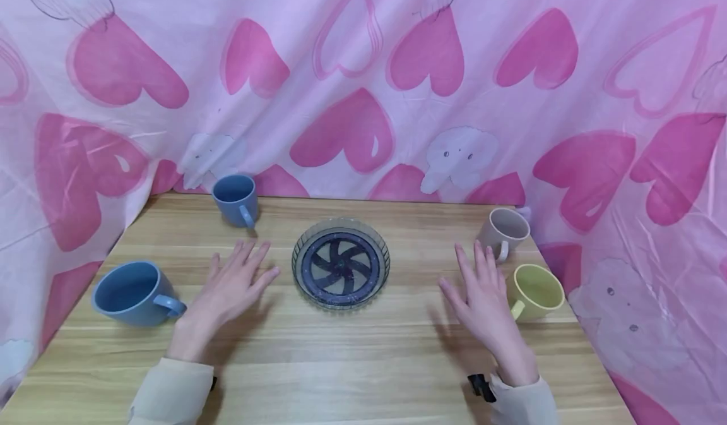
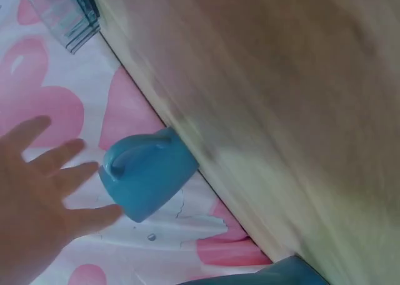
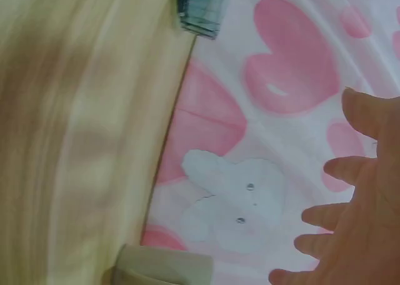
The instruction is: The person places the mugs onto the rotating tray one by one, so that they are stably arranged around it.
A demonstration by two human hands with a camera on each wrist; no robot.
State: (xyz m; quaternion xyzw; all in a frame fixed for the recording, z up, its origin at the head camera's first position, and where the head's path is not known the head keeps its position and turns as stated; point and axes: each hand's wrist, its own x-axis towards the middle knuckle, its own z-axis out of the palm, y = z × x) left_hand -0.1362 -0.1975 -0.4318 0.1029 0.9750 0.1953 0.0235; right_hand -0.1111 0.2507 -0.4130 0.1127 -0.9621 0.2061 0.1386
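Observation:
My left hand (image 1: 230,286) hovers over the table with its fingers spread, holding nothing. Just beyond its fingertips stands a smaller blue mug (image 1: 234,209), also seen upside down as a blue mug (image 2: 147,182) in the left wrist view. A wide blue mug (image 1: 136,308) stands to that hand's left. My right hand (image 1: 483,305), fingers extended, holds nothing either. Close beside it is a yellow mug (image 1: 536,299), and past its fingertips a grey mug (image 1: 508,228). Between the hands sits a clear ribbed glass dish (image 1: 309,267) with a dark pinwheel pattern.
All of these stand upright on a wood-grain table (image 1: 341,368). A pink heart-print cloth (image 1: 352,128) hangs along the back and both sides. Near my right cuff a black strap (image 1: 481,387) shows.

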